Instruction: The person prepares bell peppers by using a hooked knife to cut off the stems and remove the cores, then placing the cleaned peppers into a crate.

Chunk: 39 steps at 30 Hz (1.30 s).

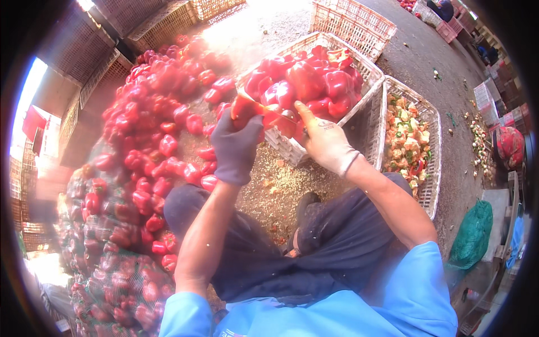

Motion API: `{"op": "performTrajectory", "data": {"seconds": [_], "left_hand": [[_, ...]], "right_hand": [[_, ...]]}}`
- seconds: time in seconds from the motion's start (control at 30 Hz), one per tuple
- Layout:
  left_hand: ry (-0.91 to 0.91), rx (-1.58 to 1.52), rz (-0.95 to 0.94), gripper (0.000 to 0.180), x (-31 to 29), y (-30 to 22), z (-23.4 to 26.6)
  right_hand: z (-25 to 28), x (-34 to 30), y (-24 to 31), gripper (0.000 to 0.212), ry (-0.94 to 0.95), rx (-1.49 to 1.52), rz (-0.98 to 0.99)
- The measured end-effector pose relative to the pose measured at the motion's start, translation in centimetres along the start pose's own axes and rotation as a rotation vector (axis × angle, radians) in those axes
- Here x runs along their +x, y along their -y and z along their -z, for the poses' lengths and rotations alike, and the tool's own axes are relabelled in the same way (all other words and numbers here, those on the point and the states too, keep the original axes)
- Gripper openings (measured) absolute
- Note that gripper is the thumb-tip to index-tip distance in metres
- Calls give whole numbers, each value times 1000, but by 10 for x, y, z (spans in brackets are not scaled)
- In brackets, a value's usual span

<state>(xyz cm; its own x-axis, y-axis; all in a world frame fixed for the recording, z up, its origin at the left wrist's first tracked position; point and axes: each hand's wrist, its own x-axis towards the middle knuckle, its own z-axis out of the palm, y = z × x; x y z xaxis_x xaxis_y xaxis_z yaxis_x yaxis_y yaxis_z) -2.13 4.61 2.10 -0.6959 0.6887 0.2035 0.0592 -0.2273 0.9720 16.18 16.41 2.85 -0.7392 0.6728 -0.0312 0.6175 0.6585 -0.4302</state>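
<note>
My left hand (238, 143), in a dark glove, grips a cut red bell pepper (243, 109) whose orange-red inside shows. Close by on its right is my right hand (328, 140), in a pale glove with yellowish fingers. Its forefinger points up along the pepper while the other fingers are curled; what they hold is hidden. Both hands are over the near edge of a white plastic crate (287, 147) heaped with red peppers (306, 80). To the right, a second white crate (431, 188) contains pepper cores and seedy scraps (407, 135).
Loose red peppers (168, 145) form a large pile at left, beside a mesh sack (112, 247) full of peppers. Stacked crates (351, 25) stand behind. A green sack (471, 235) lies at right. Seeds litter the floor (281, 188) between my legs.
</note>
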Motion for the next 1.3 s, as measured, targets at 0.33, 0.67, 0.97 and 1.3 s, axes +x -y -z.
{"op": "performTrajectory", "data": {"seconds": [0.33,0.67,0.97,1.3], "left_hand": [[-22,11,109,22,5,3,-3],[224,-55,204,31,2,7,-15],[221,-154,280,35,1,18,-33],[217,-146,29,27,-1,3,-64]], "right_hand": [[40,-19,-19,47,-60,738,54],[29,19,-27,56,377,948,-79],[49,19,-33,31,138,1201,-219],[87,5,-15,23,61,1327,-660]]}}
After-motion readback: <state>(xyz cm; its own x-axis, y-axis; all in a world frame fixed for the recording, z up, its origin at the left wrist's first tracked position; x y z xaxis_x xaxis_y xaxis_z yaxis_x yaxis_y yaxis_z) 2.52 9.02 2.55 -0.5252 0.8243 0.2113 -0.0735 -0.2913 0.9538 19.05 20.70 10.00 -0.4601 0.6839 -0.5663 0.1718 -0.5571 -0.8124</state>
